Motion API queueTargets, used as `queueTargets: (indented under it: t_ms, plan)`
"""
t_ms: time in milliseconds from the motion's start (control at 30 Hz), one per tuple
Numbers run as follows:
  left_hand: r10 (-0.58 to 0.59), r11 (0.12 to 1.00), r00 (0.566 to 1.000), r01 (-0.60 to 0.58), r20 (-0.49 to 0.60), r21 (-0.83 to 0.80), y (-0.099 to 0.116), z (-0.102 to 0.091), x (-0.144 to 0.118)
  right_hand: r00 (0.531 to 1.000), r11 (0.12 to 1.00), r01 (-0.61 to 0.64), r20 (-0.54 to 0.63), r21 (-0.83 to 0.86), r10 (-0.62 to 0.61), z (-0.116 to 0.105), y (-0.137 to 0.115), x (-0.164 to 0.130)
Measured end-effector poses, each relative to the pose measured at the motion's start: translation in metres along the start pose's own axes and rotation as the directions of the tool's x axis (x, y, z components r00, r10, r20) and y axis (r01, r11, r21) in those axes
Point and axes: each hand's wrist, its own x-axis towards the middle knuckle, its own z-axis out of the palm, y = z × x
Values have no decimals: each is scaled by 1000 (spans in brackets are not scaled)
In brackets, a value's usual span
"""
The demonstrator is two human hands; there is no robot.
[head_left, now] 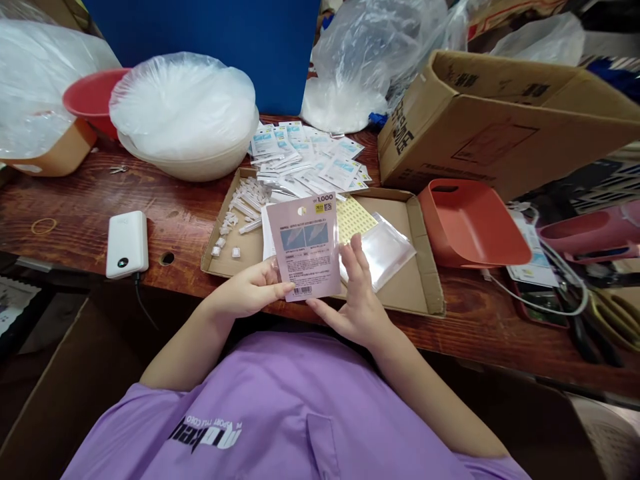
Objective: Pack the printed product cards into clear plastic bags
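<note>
A printed packaging card with two blue pictures, a barcode and a hang hole is tilted up over the front of a shallow cardboard tray. My left hand pinches its lower left edge between thumb and fingers. My right hand is beside the card's right edge, fingers spread; its thumb tip is close to the lower right corner, and whether it touches I cannot tell. Behind the card lie small clear plastic pieces, a yellow sticker sheet and clear plastic sleeves.
Printed card packs are heaped behind the tray. A bag-filled bowl and a white power bank are on the left. An orange-red bin, a cardboard box and scissors are on the right.
</note>
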Motion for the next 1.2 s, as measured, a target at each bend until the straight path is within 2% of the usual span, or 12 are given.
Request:
queueTargets:
  t_ms: [133,233,333,533,767,867,967,1067,1133,1200]
  plan:
    - [-94,991,994,98,50,-93,0,2,0,992,998,40,118,40,-45,-8,1,3]
    - [-95,987,994,100,49,-127,-1,3,0,983,997,57,172,57,-66,-9,3,1]
    - [-86,989,993,95,85,-117,-2,0,-2,988,996,-2,152,94,-13,-5,1,-2]
    - [-66,977,956,121,286,-179,-5,-9,-6,995,981,-92,-6,171,95,2,-10,-7]
    - [-64,983,982,93,179,-161,-13,1,-5,984,973,-141,-86,181,158,7,-10,-10]
    - [-20,993,998,27,61,-116,-20,3,-1,979,977,-129,-135,169,153,10,-7,-13]
    - [21,999,999,-20,26,-47,-26,5,2,971,973,-150,-161,176,179,13,-7,-17]
    - [21,999,999,-22,28,31,-27,8,3,924,908,-251,-198,335,328,16,-8,-14]
    - [-2,997,998,-2,55,71,-28,11,3,872,809,-305,-194,503,450,18,-8,-8]
    - [-16,994,997,9,70,108,-29,12,3,840,707,-318,-157,632,519,21,-7,1]
